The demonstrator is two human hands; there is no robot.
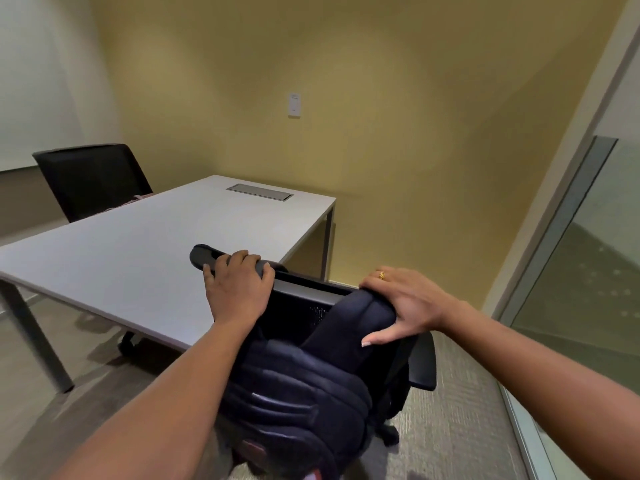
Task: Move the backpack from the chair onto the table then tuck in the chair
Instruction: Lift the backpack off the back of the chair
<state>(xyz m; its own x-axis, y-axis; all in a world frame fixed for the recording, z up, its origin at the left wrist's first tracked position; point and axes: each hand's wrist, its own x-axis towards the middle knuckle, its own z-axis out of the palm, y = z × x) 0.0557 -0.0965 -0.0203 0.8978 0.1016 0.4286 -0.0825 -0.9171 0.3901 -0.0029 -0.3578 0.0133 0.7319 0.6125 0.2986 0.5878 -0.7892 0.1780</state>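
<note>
A dark navy backpack (304, 386) stands on the seat of a black office chair (313, 294) and leans against its mesh backrest. The chair is pulled out from the near right corner of the grey table (145, 258). My left hand (235, 289) is closed over the chair's left armrest (201, 254), which reaches over the table edge. My right hand (398, 303) grips the top of the backpack at the backrest's upper edge, thumb on the front. The backpack hides the seat.
A second black chair (90, 178) stands at the table's far left side. A grey cable hatch (259, 192) is set in the tabletop. A yellow wall lies behind the table and a glass partition (571, 271) runs along the right. The floor is carpet.
</note>
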